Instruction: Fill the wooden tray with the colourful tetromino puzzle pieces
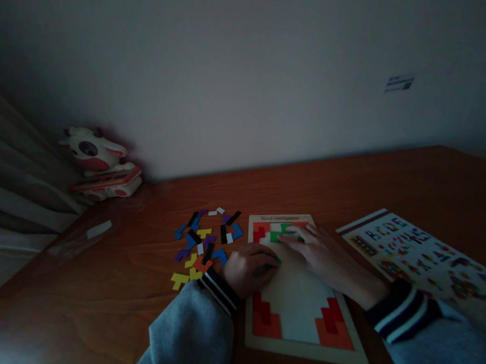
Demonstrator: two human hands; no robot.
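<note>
In the head view, the left hand (251,269) is curled over the left half of the wooden puzzle board (296,309), thumb and fingers drawn together, with a small green piece (279,260) pinched at the tips; most of that piece is hidden by the fingers. The right hand (316,245) lies over the upper right part of the board, its fingers stretched out and slightly parted, fingertips resting at the green blocks (275,237) near the top edge; whether they press or merely touch is too dark to tell. The pinched piece is just below those blocks, above the board's bare middle. Red and orange blocks fill the board's lower left corner (266,324) and lower right corner (335,334). Loose pieces, among them a yellow piece (179,280) and a blue piece (220,256), are scattered left of the board on the brown table (144,248). A printed pattern sheet (432,261) lies to the right, beside the right forearm.
</note>
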